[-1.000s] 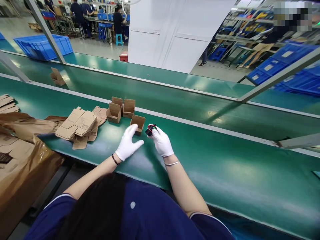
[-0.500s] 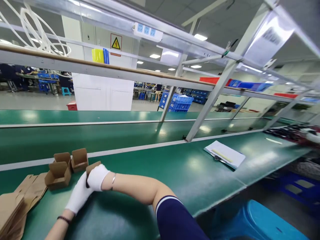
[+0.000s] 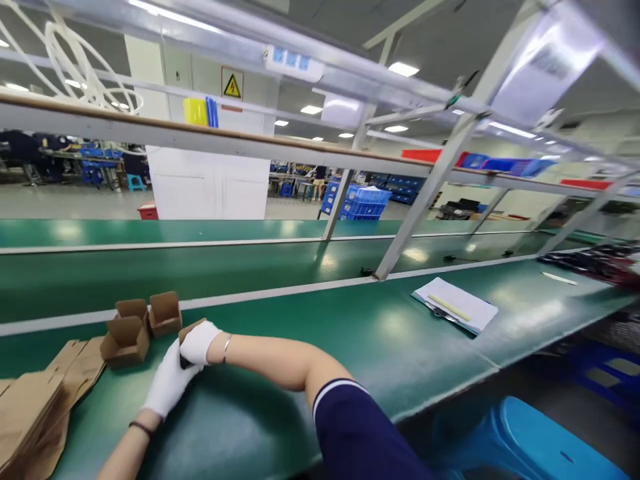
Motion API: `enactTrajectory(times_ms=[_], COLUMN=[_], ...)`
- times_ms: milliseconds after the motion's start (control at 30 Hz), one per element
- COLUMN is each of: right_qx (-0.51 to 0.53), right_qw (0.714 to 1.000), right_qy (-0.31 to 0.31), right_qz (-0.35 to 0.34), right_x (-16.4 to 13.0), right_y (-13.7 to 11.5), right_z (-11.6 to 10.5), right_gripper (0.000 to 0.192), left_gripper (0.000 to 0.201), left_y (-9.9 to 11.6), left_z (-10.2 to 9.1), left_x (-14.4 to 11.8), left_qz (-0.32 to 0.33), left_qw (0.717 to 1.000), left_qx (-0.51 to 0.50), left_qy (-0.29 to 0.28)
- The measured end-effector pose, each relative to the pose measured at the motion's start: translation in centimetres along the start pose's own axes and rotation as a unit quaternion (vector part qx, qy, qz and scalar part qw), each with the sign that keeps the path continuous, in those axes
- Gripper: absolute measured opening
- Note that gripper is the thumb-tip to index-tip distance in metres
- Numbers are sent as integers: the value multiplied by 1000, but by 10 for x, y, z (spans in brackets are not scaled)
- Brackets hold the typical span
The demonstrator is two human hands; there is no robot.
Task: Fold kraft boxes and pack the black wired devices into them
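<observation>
Looking down from my head camera, I read the scene like this:

Left hand: my gloved left hand lies on the green surface, fingers stretched up against the near side of a small open box; it steadies the box by touch and I cannot tell if the fingers wrap it.

Right hand: my gloved right hand reaches across my body and sits at the mouth of the same box, fingers curled together. A dark item shows just below it, between the two gloves; too little of it shows for me to say whether the hand grips it.

Box: cardboard, brown, upright, flap open, on the surface at the near left, mostly covered by my hands.

Other boxes: three more open boxes stand in a tight cluster just left of it, touching or nearly touching one another.

Flat cartons: a pile of unfolded cardboard lies at the far left edge, near the cluster.

Clipboard: a white pad with a yellow strip on it lies well apart to the right on the same surface.

Stool: a blue stool sits below the surface edge at lower right.

Background: blue crates stand beyond the far belt.
</observation>
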State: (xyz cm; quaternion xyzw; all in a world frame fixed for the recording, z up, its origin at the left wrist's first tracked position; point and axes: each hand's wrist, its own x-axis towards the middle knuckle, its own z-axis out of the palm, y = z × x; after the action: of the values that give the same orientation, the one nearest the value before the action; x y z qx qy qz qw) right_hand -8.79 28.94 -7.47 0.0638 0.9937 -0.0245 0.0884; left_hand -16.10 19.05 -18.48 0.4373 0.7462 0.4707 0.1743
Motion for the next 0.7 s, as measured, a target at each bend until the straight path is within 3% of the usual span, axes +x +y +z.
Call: enactTrajectory(times_ms=[200, 333, 400, 500, 600, 667, 700], right_qx=[12, -7, -26, -56, -72, -78, -80], right_qw=[998, 999, 997, 988, 976, 970, 968], right_qy=[-51, -49, -47, -32, -30, -38, -43], right_qz=[-37, -6, 47, 139, 204, 227, 234], right_x=[-29, -33, -24, -3, 18, 30, 36], right_y=[-2, 28, 60, 119, 172, 197, 205], right_z=[16, 27, 27, 18, 7, 3, 2], right_gripper=[24, 31, 34, 40, 42, 41, 39], left_gripper=[65, 82, 76, 56, 57, 63, 62], left_y=[16, 33, 42, 46, 35, 21, 14], left_z=[1, -21, -51, -121, -199, -241, -256], left_x=[-6, -20, -28, -38, -43, -42, -41], left_qz=[3, -21, 1, 8, -118, -226, -249], left_qw=[1000, 996, 992, 961, 899, 874, 876], left_qx=[29, 81, 121, 214, 316, 333, 326], left_qy=[2, -7, 42, 173, 279, 271, 254])
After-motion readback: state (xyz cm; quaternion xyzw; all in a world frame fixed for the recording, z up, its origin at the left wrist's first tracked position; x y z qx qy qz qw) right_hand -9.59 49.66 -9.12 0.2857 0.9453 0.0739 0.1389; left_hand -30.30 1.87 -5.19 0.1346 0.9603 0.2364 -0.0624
